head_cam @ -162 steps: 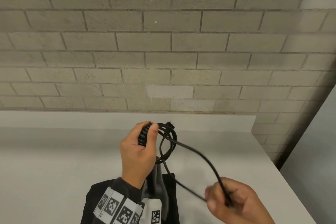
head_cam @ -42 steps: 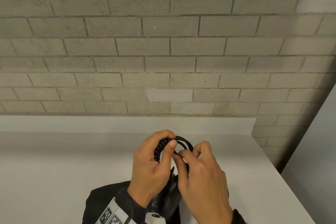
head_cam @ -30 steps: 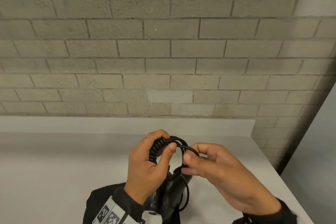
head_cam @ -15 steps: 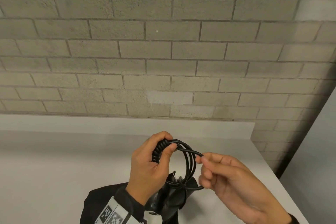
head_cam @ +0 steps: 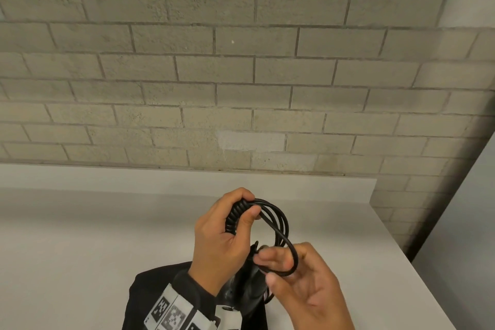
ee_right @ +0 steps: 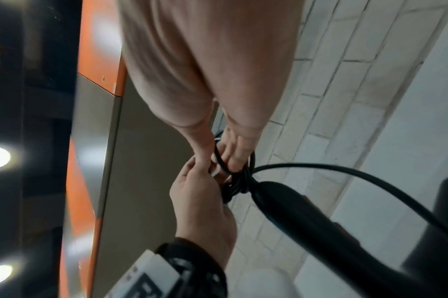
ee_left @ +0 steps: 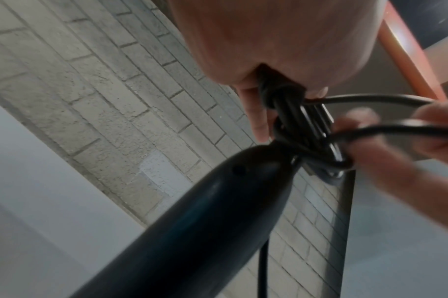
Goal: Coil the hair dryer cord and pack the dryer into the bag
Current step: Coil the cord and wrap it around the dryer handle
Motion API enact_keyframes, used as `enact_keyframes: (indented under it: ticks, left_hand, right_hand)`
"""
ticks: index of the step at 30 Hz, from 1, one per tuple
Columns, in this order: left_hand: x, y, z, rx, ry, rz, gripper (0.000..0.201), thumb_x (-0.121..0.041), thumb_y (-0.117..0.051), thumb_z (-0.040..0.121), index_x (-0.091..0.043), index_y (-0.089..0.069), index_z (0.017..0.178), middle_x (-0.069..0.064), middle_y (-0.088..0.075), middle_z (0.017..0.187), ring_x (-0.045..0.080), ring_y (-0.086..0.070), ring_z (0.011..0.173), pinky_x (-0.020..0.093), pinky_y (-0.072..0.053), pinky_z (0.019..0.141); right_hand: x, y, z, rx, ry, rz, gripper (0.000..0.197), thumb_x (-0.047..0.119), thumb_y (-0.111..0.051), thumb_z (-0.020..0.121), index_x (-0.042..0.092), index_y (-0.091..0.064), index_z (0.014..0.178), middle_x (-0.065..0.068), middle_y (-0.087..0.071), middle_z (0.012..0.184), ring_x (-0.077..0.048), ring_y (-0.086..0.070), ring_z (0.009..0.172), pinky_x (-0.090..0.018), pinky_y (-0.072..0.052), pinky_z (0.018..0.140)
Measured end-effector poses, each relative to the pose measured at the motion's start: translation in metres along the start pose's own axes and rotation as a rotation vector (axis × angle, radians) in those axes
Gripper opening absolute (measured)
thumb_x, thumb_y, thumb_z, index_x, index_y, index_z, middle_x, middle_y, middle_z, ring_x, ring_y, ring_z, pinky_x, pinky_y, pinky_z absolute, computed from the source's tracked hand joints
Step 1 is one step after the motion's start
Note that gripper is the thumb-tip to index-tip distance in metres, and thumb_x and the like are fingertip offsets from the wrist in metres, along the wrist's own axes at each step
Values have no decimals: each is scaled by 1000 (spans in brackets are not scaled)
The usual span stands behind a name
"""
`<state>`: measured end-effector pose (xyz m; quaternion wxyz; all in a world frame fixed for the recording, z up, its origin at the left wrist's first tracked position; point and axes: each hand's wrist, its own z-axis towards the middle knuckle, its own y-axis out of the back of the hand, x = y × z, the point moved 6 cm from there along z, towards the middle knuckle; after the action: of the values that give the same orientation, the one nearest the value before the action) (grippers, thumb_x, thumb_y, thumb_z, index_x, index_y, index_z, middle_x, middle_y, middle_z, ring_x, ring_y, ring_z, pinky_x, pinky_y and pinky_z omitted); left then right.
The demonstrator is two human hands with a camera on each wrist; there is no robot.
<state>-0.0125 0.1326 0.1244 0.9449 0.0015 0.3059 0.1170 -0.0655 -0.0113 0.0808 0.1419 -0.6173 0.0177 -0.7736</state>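
Observation:
The black hair dryer [head_cam: 249, 285] hangs below my hands over the black bag [head_cam: 146, 292], which lies flat on the counter. My left hand [head_cam: 242, 209] grips the bundled cord [head_cam: 280, 222] at its top, thumb pressed on the ribbed part. Several loops hang to the right of it. My right hand [head_cam: 267, 268] holds the outermost loop at the bottom of the coil, fingers curled round it close to the dryer's handle. In the left wrist view the loops [ee_left: 299, 125] bunch at the handle's [ee_left: 205, 221] end. The right wrist view shows both hands meeting at the cord [ee_right: 233, 181].
The white counter [head_cam: 93, 236] runs left and far to a low ledge under a grey brick wall [head_cam: 241, 75]. Its right edge [head_cam: 401, 262] drops off beside a grey panel. The bag lies at the near edge under my left forearm.
The long loose cord has been wound into loops in my left hand. In the last half second my right hand came back in and down with the outer loop, toward the handle.

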Motion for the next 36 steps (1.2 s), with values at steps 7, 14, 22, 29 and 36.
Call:
enact_keyframes:
  ticks: [7, 14, 22, 29, 36]
  left_hand:
    - [11, 5, 2, -51, 131, -82, 17, -26, -61, 91, -15, -64, 104, -6, -68, 88, 16, -72, 79, 40, -62, 73]
    - [15, 4, 5, -17, 163, -114, 16, -26, -63, 93, -16, -65, 105, -3, -68, 90, 22, -72, 84, 40, -61, 77]
    - [29, 11, 5, -46, 275, -151, 17, -17, -61, 89, -12, -65, 105, -6, -69, 88, 21, -73, 79, 39, -61, 78]
    - [27, 13, 5, -27, 240, -104, 19, -21, -62, 88, -17, -66, 106, -5, -70, 93, 18, -73, 84, 37, -61, 78]
    - [19, 11, 6, 36, 145, -12, 22, -30, -62, 91, -22, -65, 110, -11, -70, 95, 12, -73, 85, 30, -60, 78]
  right_hand:
    - [11, 9, -4, 20, -252, 473, 76, 20, -98, 42, -6, -64, 104, -23, -59, 68, -24, -52, 44, -28, -47, 50]
    - [23, 13, -19, 238, -409, 220, 59, 39, -89, 59, 4, -71, 102, -14, -57, 62, -9, -36, 33, -14, -33, 36]
    - [17, 50, -24, -76, -331, 298, 69, 42, -97, 35, -6, -65, 73, -7, -30, 44, -13, -30, 32, -30, -38, 40]
    - [35, 75, -22, -63, -342, -291, 68, 74, -80, 38, 12, -53, 48, -10, -37, 42, -16, -32, 37, -20, -28, 39]
    - [57, 86, -25, -226, -275, 15, 71, 64, -87, 32, 9, -50, 55, -1, -19, 47, -5, -16, 41, -10, -22, 44]
